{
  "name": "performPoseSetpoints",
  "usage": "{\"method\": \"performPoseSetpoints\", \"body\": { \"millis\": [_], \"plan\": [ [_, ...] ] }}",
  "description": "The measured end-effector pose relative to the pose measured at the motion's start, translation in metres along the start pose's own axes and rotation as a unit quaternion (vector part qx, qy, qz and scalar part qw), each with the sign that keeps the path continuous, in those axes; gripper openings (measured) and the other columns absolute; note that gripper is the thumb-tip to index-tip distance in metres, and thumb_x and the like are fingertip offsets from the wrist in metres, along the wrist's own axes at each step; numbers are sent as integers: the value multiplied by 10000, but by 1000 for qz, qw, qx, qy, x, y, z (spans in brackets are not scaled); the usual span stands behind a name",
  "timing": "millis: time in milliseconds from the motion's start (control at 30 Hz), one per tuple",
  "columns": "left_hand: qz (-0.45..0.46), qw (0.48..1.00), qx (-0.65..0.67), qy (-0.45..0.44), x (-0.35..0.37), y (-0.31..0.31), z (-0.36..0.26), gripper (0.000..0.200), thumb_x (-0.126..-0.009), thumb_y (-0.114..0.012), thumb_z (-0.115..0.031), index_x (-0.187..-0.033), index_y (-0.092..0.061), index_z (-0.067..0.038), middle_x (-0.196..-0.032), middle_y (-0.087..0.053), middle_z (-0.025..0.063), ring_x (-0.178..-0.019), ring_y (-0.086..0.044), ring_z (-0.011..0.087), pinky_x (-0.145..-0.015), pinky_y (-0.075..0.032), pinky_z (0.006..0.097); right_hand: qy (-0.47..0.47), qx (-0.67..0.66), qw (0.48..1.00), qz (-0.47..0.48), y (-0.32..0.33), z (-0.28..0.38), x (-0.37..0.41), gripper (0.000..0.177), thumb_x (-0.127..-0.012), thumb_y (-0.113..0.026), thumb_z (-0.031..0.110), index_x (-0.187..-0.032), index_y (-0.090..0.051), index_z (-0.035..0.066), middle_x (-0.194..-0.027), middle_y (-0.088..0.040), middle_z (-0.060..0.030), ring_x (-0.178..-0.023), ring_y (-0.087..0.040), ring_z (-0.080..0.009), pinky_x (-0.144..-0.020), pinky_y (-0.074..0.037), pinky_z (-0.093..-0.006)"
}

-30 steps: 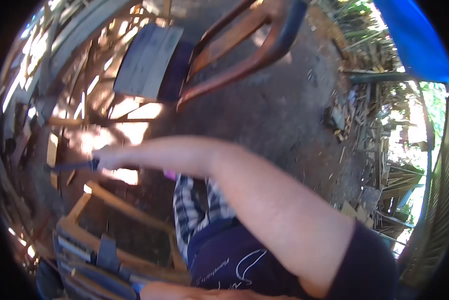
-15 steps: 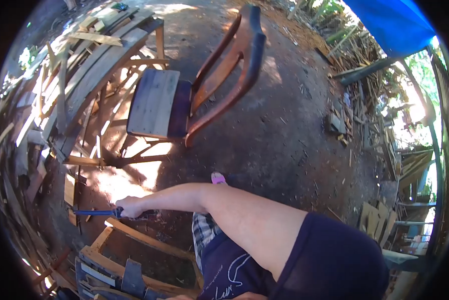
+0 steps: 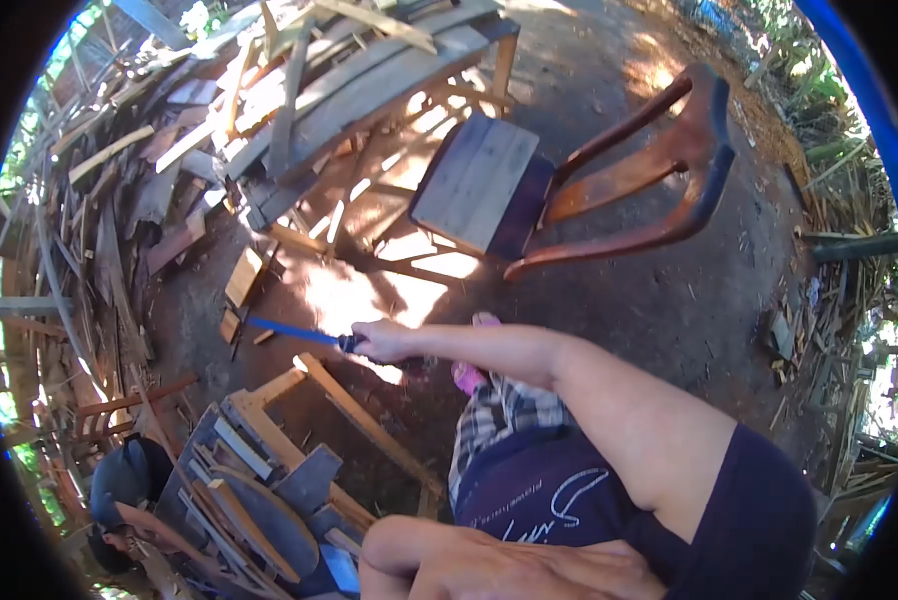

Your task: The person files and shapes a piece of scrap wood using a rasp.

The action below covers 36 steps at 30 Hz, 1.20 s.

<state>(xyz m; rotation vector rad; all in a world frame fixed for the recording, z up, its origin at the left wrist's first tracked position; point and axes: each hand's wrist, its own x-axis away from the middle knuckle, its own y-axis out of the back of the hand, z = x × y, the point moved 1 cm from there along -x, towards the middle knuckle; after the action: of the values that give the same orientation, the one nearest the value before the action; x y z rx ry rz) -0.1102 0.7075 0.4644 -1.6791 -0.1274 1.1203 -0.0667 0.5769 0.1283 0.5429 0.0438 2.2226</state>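
Note:
My right hand [image 3: 384, 341] is closed around the dark handle of a long, narrow blue-bladed tool [image 3: 294, 328]. Its blade points left above the ground, and its exact kind is hard to make out. At the bottom edge my left hand [image 3: 609, 570] lies across the front of my dark shirt, its fingers hidden. Beyond the right hand stands a brown wooden chair [image 3: 619, 185] with a curved back and a grey board [image 3: 479, 180] on its seat. Nearer, below the blade, is a light wooden frame [image 3: 364, 415].
A rough plank bench [image 3: 389, 85] loaded with wood offcuts stands at the upper left. Boards and sticks [image 3: 99, 230] are heaped along the left side. Wood pieces [image 3: 254, 500] lie at lower left. Scraps [image 3: 784, 335] lie on the dirt floor at right.
The view has swung, so the chair, bench and tool now appear further right. My right hand still grips the tool. More of my left arm and the lower-left wood pile shows.

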Motion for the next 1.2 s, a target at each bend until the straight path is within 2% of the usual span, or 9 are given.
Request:
{"method": "performPoseSetpoints", "body": {
  "millis": [200, 400, 467, 700, 833, 867, 967, 1067, 1200],
  "plan": [
    [163, 971, -163, 57, -10, 45, -27, 1083, -700, -586, -764, -1271, -465, 148, -1252, -500, 309, -1073, -533, 406, -808, -416, 472, 38, -5, 999, -19, 31, -7, -19, 279, -855, -596, 283, -960, -529, 33, -797, -634, -187, -758, -636, -345, -701, -485, -434],
    [72, 989, -14, 129, -20, 65, -39, 928, -787, -599, -667, -1271, -490, 118, -1260, -496, 331, -1083, -536, 445, -843, -407, 524, 4, 27, 998, -62, 34, -46, -35, 328, -862, -590, 323, -970, -552, 16, -838, -638, -197, -805, -638, -355, -730, -490, -446],
    [-104, 987, -116, -28, -19, 65, -37, 719, -850, -629, -511, -1249, -535, 80, -1216, -517, 330, -954, -579, 439, -774, -437, 498, 0, 51, 996, -72, 57, -46, -31, 334, -856, -583, 326, -982, -556, 18, -885, -637, -221, -849, -632, -383, -749, -482, -465],
    [-211, 889, -401, 62, -45, 25, -42, 510, -864, -660, -337, -1190, -599, 51, -1174, -535, 328, -837, -584, 395, -695, -444, 452, 34, 16, 998, -40, 70, -8, -42, 285, -829, -592, 280, -987, -533, 50, -889, -638, -216, -870, -628, -391, -768, -478, -471],
    [-22, 938, -314, 147, -65, 61, -72, 243, -864, -608, -71, -1078, -670, 26, -1098, -569, 315, -751, -575, 328, -644, -429, 387, 56, -14, 997, -52, 73, -3, -33, 293, -846, -591, 298, -983, -528, 47, -851, -631, -216, -836, -623, -395, -751, -467, -475],
    [-11, 956, -290, 33, -47, 74, -55, 286, -865, -594, -56, -1136, -647, 19, -1180, -525, 311, -816, -577, 319, -657, -438, 351, 57, -10, 996, -64, 76, -1, -25, 300, -858, -592, 312, -969, -522, 41, -839, -627, -218, -797, -625, -384, -716, -470, -464],
    [75, 889, -438, 112, -19, 84, -50, 341, -885, -590, -91, -1205, -607, 27, -1239, -482, 295, -891, -571, 317, -701, -453, 326, 44, -194, 978, -56, 84, 9, 13, 281, -919, -561, 300, -999, -497, 39, -756, -604, -122, -710, -612, -229, -629, -484, -383],
    [-11, 765, -562, 314, -29, 81, -77, 366, -874, -622, -86, -1238, -608, -59, -1260, -538, 183, -1081, -571, 283, -905, -467, 378, -11, -191, 977, -99, 98, 14, 57, 241, -936, -569, 267, -1070, -513, 74, -780, -600, -32, -680, -579, -107, -624, -478, -280],
    [-346, 689, -609, 188, 43, 105, -69, 95, -866, -626, -62, -935, -594, -5, -945, -571, 70, -836, -544, 119, -727, -431, 245, 44, -132, 966, -216, 96, 8, 126, 167, -949, -552, 181, -1052, -535, 50, -896, -545, -37, -796, -516, -98, -721, -441, -283]
  ]
}}
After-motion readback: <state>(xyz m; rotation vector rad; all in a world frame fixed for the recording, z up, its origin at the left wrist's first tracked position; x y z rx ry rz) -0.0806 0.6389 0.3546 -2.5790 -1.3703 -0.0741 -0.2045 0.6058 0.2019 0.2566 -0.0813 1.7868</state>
